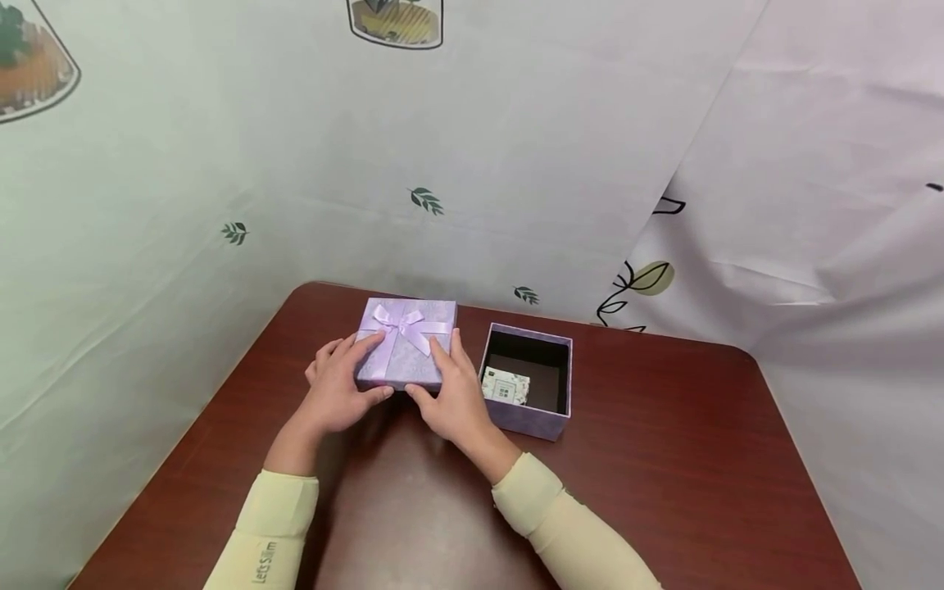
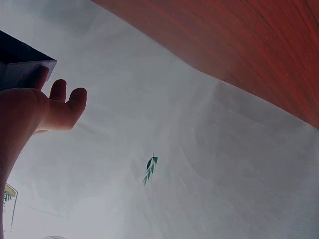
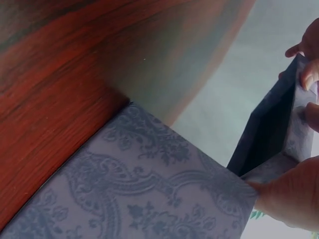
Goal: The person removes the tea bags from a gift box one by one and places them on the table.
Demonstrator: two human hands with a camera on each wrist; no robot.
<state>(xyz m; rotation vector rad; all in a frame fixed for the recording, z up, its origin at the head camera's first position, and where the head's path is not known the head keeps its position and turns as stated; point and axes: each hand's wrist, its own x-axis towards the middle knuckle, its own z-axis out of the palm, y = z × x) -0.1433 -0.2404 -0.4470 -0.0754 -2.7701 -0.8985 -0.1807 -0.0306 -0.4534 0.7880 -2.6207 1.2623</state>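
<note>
Both hands hold a purple box lid (image 1: 406, 360) with a lilac ribbon bow on top, raised over the table. My left hand (image 1: 339, 389) grips its left and near edges, and my right hand (image 1: 459, 400) grips the right and near edges, thumbs at the front. In the right wrist view the lid's dark hollow underside (image 3: 266, 129) shows. Just to the right, the matching box base (image 1: 531, 422) stands without a cover on the table. A white printed card (image 1: 506, 387) sits inside it at the near left; its lower part is hidden by the front wall.
The dark red wooden table (image 1: 664, 459) has rounded far corners. Behind it and to its left hangs a pale cloth (image 1: 332, 164) printed with leaves and jars. Another cloth (image 1: 833, 205) falls in folds at the right.
</note>
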